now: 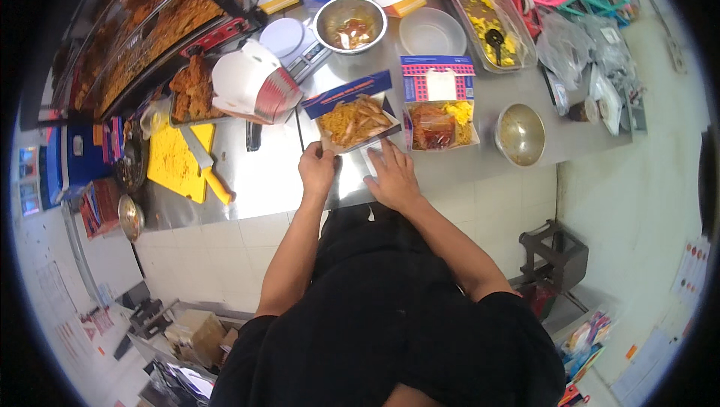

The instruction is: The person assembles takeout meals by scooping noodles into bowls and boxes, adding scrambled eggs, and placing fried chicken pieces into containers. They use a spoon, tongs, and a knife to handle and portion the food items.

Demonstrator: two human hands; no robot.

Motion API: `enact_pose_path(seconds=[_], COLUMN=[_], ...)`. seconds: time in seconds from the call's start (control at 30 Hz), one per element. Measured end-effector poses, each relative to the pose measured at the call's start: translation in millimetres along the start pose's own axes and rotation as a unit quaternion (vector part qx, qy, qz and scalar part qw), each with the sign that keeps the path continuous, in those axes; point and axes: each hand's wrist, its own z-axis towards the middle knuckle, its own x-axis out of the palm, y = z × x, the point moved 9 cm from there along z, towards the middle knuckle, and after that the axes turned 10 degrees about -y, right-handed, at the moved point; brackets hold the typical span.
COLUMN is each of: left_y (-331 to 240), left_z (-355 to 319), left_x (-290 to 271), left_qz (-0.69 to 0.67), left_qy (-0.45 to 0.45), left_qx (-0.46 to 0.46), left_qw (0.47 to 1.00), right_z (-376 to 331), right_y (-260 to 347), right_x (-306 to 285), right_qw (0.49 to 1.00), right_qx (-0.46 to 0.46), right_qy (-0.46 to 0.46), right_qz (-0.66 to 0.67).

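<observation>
Your left hand [316,169] pinches the near edge of the open meal box [355,124] of rice and fried pieces, steadying it on the steel worktop [277,182]. Your right hand [393,176] lies flat and spread, empty, just beside it.

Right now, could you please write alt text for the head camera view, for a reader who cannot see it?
A person stands at a steel counter, both hands at an open paper food box of noodles and fried pieces: left hand on its near edge, right hand flat beside it. A second filled box, metal bowls and a yellow cutting board surround it.
</observation>
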Motion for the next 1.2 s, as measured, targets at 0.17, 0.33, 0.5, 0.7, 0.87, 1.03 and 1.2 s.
enact_pose_path(seconds=[0.17, 0.33, 0.5, 0.7, 0.87, 1.03, 1.2], left_y=[-25.0, -8.0, 16.8, -10.8, 42.9, 209.2, 295.3], left_z=[7.2, 25.9, 32.0, -9.7, -83.9, -159.6, -139.6], left_x=[-4.0, -0.5, 17.2, -24.9, -115.6, -230.0, -364.1], left_qz=[0.051, 0.011, 0.082, -0.018, -0.036, 0.248, 0.314], left_qy=[-0.041, -0.006, 0.040, -0.002, 0.116, 0.137, -0.056], left_qx=[0.062, 0.045, 0.081, 0.094, 0.035, -0.185, -0.204], left_qw=[0.996, 0.999, 0.993, 0.995, 0.992, 0.941, 0.926], right_z=[7.6, 23.9, 48.2, 56.0, 45.9, 39.2, 46.9], right_y=[-2.8, -3.7, 2.9, 27.6, 68.0, 126.2, 199.0], right_x=[-7.3, -32.0, -34.7, -75.3, -41.9, 4.6, 77.7], right_qw=[1.000, 0.993, 1.000, 0.988, 0.948, 0.905, 0.855], right_qx=[0.026, 0.044, -0.008, 0.038, 0.034, -0.044, 0.051], right_qy=[-0.009, -0.090, -0.027, -0.026, 0.202, 0.281, 0.384], right_qz=[-0.001, 0.069, 0.001, 0.146, 0.242, 0.318, 0.344])
